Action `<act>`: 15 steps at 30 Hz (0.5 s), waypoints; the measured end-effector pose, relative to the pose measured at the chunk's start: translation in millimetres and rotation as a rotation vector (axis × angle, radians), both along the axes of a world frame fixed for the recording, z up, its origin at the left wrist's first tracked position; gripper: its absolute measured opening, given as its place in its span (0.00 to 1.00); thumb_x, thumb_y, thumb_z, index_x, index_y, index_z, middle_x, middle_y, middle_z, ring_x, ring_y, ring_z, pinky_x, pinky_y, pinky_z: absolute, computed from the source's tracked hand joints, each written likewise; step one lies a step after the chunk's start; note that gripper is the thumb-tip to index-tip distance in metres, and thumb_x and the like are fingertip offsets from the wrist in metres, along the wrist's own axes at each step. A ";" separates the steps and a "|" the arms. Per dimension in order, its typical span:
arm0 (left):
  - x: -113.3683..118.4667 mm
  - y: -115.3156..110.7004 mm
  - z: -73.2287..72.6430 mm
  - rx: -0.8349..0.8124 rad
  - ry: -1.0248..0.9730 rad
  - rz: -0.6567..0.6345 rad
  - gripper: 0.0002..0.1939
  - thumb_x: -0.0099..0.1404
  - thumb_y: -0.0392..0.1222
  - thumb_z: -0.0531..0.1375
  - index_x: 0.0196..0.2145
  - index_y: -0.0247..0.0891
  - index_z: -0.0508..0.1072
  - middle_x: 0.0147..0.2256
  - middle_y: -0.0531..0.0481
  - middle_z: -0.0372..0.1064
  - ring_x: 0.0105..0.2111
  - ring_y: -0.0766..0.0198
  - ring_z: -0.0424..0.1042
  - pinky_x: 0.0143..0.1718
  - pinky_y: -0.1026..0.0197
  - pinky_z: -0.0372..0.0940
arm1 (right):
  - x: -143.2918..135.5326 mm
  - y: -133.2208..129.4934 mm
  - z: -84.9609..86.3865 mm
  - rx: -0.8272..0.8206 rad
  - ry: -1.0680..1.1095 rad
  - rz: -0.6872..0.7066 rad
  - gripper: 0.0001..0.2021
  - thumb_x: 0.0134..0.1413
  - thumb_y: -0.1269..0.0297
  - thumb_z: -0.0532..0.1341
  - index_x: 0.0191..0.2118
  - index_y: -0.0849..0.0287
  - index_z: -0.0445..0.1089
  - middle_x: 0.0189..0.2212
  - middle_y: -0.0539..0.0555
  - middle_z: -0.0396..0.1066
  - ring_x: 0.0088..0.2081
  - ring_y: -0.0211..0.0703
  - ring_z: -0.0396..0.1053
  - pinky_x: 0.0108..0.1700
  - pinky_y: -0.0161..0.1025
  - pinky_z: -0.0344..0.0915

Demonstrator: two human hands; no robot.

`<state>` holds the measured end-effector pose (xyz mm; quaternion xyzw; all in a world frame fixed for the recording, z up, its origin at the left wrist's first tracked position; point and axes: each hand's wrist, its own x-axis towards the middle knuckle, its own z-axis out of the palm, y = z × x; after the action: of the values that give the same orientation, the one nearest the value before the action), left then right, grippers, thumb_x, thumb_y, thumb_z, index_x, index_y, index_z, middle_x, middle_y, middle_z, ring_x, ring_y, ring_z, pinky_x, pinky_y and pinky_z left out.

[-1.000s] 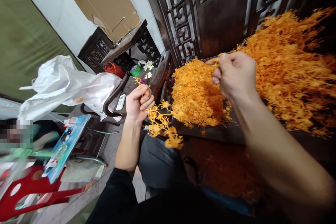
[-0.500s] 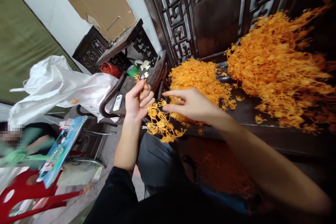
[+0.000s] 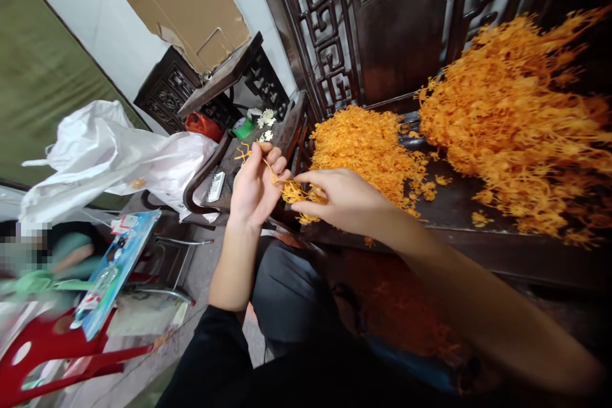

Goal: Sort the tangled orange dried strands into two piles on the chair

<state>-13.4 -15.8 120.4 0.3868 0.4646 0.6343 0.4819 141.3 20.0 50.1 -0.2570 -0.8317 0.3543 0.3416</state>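
My left hand (image 3: pixel 261 188) is palm up, its thumb and forefinger pinching the thin stem of an orange plastic-looking sprig (image 3: pixel 289 192). Stray stem ends poke out past that thumb. From the other side, my right hand (image 3: pixel 347 201) closes its thumb and fingers around the sprig's branching end, hiding part of it. Just behind the right hand lies a heap of short orange pieces (image 3: pixel 358 146) on the dark wooden bench (image 3: pixel 449 204). Farther right is a bigger heap of long-stemmed orange sprigs (image 3: pixel 516 127).
Green tape (image 3: pixel 243 127), small white flower pieces (image 3: pixel 266 118) and a red bag (image 3: pixel 203 126) lie beyond my left hand. White plastic sacks (image 3: pixel 119 159) stand at left. Below them are a small blue table (image 3: pixel 122 255), a red chair (image 3: pixel 52 344) and another person, partly visible.
My right hand has closed in on the sprig's branching end, which hung loose below my left hand before and is now gathered up between both hands. The left palm has turned more upward.
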 end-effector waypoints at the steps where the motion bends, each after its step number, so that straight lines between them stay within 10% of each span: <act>1: -0.9 -0.2 -1.3 0.007 0.017 0.001 0.14 0.72 0.53 0.61 0.35 0.40 0.69 0.30 0.54 0.65 0.27 0.72 0.67 0.28 0.68 0.64 | -0.7 -0.5 0.2 -0.008 -0.002 0.001 0.20 0.58 0.49 0.67 0.48 0.57 0.78 0.37 0.55 0.78 0.35 0.43 0.68 0.36 0.39 0.54; 7: -13.2 -7.1 -9.1 0.090 0.368 -0.143 0.18 0.62 0.55 0.70 0.42 0.41 0.75 0.42 0.46 0.76 0.43 0.61 0.77 0.43 0.60 0.71 | 0.1 -1.3 1.5 -0.131 0.125 0.072 0.10 0.62 0.65 0.58 0.28 0.59 0.68 0.23 0.48 0.65 0.26 0.35 0.58 0.30 0.38 0.49; 15: -28.7 -15.3 -3.7 0.210 0.724 -0.289 0.14 0.56 0.48 0.75 0.34 0.38 0.81 0.41 0.43 0.77 0.42 0.59 0.75 0.43 0.59 0.70 | 8.7 9.2 4.0 -0.358 0.226 0.203 0.12 0.60 0.62 0.57 0.27 0.59 0.69 0.23 0.48 0.62 0.25 0.35 0.57 0.27 0.36 0.50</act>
<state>-42.1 -31.0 116.7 0.6939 0.4778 0.4266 0.3292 150.0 29.2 54.1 -0.1872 -0.7337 0.5553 0.3440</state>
